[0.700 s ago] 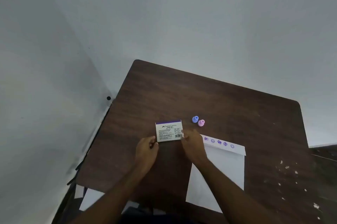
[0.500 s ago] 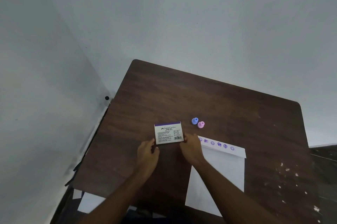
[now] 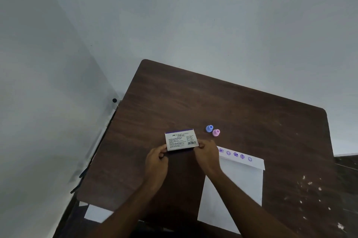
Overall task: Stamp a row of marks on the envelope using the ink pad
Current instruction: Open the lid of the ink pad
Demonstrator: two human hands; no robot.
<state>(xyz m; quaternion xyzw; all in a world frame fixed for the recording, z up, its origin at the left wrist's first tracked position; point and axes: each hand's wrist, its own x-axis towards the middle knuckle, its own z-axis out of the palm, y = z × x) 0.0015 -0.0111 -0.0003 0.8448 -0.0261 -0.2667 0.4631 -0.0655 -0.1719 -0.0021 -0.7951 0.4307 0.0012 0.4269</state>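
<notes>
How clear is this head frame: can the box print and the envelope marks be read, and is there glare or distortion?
Head view: dim, even lighting, no glare; wide-angle lens bends the dark brown wooden table edges; large lettering on the white printed stamp pad box is legible, fine print is not; purple round marks on the white paper envelope are soft, designs unreadable.
</notes>
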